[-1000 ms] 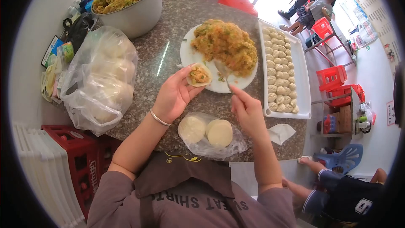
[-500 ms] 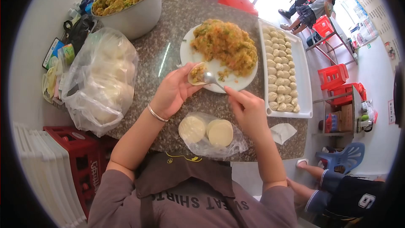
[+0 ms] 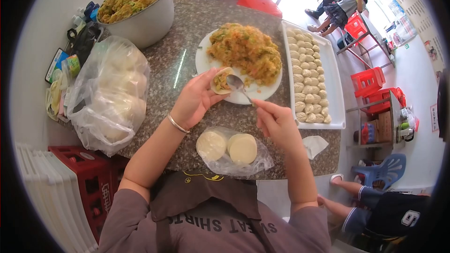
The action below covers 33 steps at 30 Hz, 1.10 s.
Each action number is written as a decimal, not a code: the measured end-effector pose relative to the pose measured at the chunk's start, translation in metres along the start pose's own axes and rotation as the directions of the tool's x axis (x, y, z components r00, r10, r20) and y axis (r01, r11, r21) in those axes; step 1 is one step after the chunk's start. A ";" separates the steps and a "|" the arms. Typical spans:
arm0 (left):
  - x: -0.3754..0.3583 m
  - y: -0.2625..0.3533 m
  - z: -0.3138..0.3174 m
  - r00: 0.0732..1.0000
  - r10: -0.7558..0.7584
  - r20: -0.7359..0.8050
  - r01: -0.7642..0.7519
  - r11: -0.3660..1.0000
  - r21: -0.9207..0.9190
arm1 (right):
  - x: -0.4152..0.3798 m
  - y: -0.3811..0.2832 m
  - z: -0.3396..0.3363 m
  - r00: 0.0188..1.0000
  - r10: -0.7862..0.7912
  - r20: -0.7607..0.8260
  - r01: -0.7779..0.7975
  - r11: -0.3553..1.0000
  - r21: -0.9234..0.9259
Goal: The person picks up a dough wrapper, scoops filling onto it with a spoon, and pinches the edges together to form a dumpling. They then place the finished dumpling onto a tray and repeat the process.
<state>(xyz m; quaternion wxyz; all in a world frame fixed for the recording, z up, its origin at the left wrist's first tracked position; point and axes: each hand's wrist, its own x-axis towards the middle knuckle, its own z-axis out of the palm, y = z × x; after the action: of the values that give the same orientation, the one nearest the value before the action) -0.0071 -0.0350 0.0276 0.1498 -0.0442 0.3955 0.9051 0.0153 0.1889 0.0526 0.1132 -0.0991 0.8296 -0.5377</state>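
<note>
My left hand [image 3: 196, 97] is closed on a round dumpling wrapper [image 3: 219, 87], holding it by its left edge with orange and green filling inside. In my right hand [image 3: 277, 121] is a metal spoon [image 3: 236, 83], gripped by the handle, its bowl close over the filling. Just beyond both hands, a white plate [image 3: 204, 61] carries a large mound of the same filling [image 3: 246, 49]. Nearer to my body, two stacks of round wrappers [image 3: 243, 148] lie on a clear plastic bag [image 3: 260, 163] on the speckled stone table [image 3: 180, 152].
A white tray [image 3: 335, 89] of folded dumplings [image 3: 305, 75] stands at the right. On the left are a metal pot [image 3: 157, 24] heaped with filling and a plastic bag of dough [image 3: 112, 93]. Crumpled white paper [image 3: 315, 146] lies near my right forearm. Other people are at the right.
The spoon has pulled slightly up and right from the filling in the wrapper, with my right hand shifting right and down. My left hand keeps hold of the wrapper.
</note>
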 end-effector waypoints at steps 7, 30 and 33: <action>0.012 -0.001 0.000 0.997 0.074 -0.038 -0.074 0.997 -0.009 | 0.002 0.000 -0.020 0.986 0.163 0.023 -0.160 0.982 -0.099; 0.008 -0.026 0.006 0.907 0.407 0.112 -0.421 0.852 0.312 | 0.049 0.018 0.029 0.943 -0.237 -0.234 0.300 0.910 0.286; 0.006 -0.026 0.004 0.876 0.456 0.156 -0.477 0.771 0.422 | 0.049 0.018 0.032 0.937 -0.227 -0.267 0.307 0.899 0.312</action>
<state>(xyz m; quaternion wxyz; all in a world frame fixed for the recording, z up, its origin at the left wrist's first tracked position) -0.0050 -0.0134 0.0107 -0.0646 0.1110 0.5881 0.7985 -0.0228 0.1542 0.0199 -0.0404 -0.1295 0.7066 -0.6944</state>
